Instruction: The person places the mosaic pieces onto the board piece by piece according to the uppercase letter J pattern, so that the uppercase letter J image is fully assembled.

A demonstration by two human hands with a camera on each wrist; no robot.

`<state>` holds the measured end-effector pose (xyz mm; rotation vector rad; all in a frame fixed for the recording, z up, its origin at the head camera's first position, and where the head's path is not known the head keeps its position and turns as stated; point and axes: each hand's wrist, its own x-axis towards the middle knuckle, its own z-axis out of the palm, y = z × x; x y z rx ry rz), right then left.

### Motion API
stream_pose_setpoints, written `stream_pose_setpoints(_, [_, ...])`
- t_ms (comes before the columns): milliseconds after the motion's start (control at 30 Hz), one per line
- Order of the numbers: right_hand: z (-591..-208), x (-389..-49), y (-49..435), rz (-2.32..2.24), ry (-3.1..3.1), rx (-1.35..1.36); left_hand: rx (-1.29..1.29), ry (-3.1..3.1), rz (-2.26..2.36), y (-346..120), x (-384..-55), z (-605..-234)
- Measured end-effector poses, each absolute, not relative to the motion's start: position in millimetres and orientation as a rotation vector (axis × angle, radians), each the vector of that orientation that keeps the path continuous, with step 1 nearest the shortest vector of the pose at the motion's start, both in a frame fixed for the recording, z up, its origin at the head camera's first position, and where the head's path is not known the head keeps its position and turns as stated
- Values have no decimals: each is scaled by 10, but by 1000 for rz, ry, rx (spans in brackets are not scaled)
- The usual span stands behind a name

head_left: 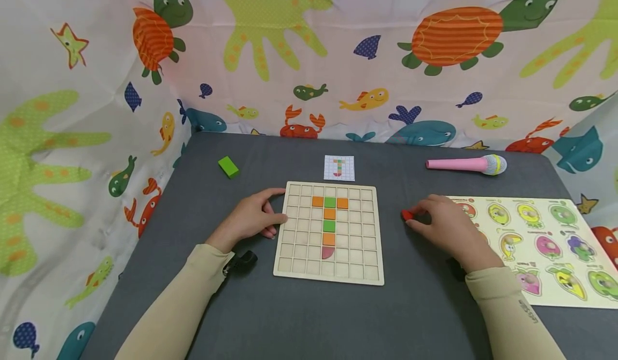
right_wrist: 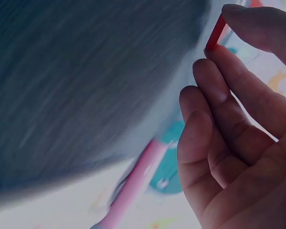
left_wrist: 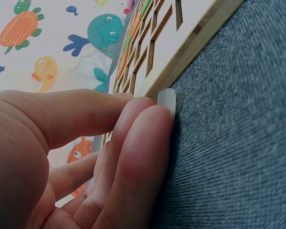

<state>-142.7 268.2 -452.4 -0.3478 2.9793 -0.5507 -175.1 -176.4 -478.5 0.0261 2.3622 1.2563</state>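
Observation:
A wooden grid board [head_left: 357,274] lies flat on the table. On it, orange and green square tiles [head_left: 329,214] form a T, with a dark pink quarter-round tile [head_left: 328,252] at its foot. My left hand [head_left: 251,215] rests against the board's left edge; thumb [left_wrist: 81,112] and fingertips touch its side near the table. To the board's right, my right hand [head_left: 444,228] pinches a small flat red tile [right_wrist: 216,32] between thumb and index finger, just over the table. Its full outline is hidden by the fingers.
A small pattern card [head_left: 339,168] lies behind the board. A green block [head_left: 228,167] is at the back left, a pink toy microphone [head_left: 463,164] at the back right. A fruit puzzle board [head_left: 560,298] lies under and beyond the right forearm. A printed curtain [head_left: 270,118] borders the table.

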Motion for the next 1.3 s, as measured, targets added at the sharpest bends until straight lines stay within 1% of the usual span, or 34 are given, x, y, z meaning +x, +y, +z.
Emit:
stream_pose_setpoints(133, [-4494, -1416, 2387, -579, 2999, -441, 37, 2365, 1260, -1767, -1759, -4781])
stream_pose_setpoints(300, [-4457, -1383, 1905, -596, 2983, -555, 38, 2364, 1255, -1766, -1752, -4772])
stream_pose_setpoints(433, [-4455, -1327, 1534, -622, 2969, -696, 34, 2355, 1256, -1777, -1744, -4774])
stream_pose_setpoints(600, [-4490, -1236, 1218, -642, 2956, -845, 50, 2358, 1262, -1781, -1751, -4788])
stream_pose_setpoints(800, [-4515, -1116, 1017, -632, 2955, -935, 51, 2365, 1255, -1780, -1750, -4776])
stream_pose_setpoints(1000, [-4519, -1020, 950, -617, 2966, -981, 41, 2372, 1241, -1758, -1756, -4751])
stream_pose_setpoints(1300, [-4540, -968, 888, -625, 2952, -997, 40, 2371, 1247, -1771, -1753, -4777])
